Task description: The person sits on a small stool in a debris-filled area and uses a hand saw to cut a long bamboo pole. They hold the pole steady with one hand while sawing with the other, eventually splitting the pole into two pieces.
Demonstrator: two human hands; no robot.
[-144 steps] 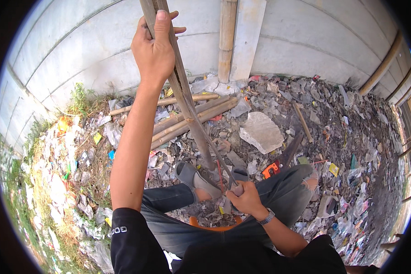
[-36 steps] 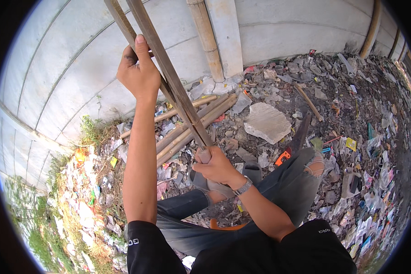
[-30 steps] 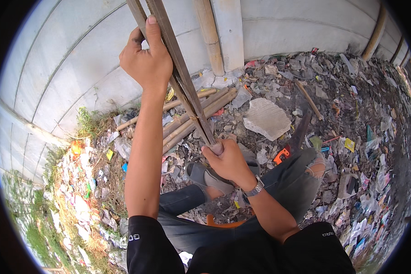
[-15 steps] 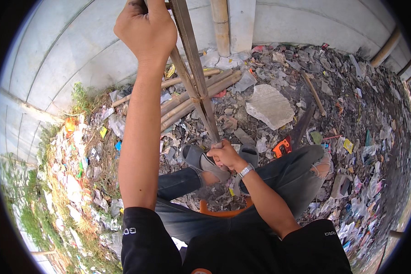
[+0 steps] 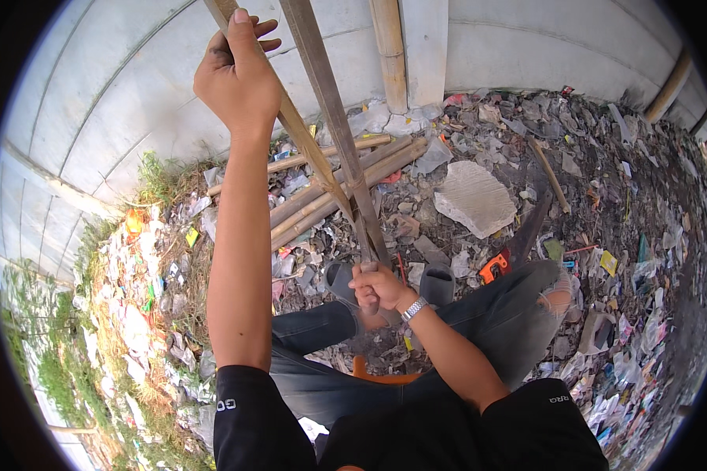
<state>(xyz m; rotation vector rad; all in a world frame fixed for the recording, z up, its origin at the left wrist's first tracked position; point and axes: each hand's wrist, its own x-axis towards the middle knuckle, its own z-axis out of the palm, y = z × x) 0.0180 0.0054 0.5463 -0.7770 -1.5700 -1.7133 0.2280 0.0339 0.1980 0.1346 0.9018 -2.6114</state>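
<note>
My left hand (image 5: 239, 78) is raised at the upper left, its thumb along a long split bamboo strip (image 5: 302, 137) and some fingertips standing out past it. A second, darker bamboo strip (image 5: 322, 74) rises beside it. The two spread apart toward the top and meet low down, close to my right hand (image 5: 381, 288). That hand, with a metal watch (image 5: 414, 308) on its wrist, is closed around a brown, handle-like piece (image 5: 368, 267). Whether a blade runs from it into the bamboo, I cannot tell.
Bamboo poles (image 5: 346, 184) lie on litter-covered ground beyond my sandalled feet. A broken concrete slab (image 5: 475, 198) and an orange-handled saw (image 5: 496, 268) lie to the right. A pale panel wall (image 5: 518, 47) with an upright bamboo post (image 5: 388, 55) closes the far side.
The bamboo strips have spread farther apart at the top. My left hand has shifted slightly left and down, its fingers looser. My right hand has dropped a little.
</note>
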